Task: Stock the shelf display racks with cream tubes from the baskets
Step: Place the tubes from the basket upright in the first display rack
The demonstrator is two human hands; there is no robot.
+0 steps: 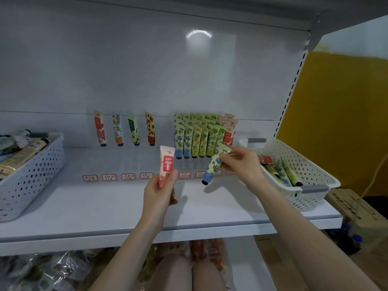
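Note:
My left hand (160, 191) grips a red and white cream tube (167, 162) upright above the middle of the white shelf (105, 208). My right hand (241, 163) pinches a green and blue flowered tube (213, 166), tilted with its dark cap down, just in front of the display rack. In the rack, three single tubes (117, 132) stand at the left and packed rows of green tubes (196, 137) at the right, with red tubes (228, 133) beside them. A cream basket (298, 164) at the right holds several tubes.
A white basket (35, 171) full of mixed tubes stands at the shelf's left end. Red-bordered price labels (128, 176) line the rack's front. A yellow wall (340, 118) and cardboard boxes (354, 208) lie to the right. Packaged goods sit on the lower shelf.

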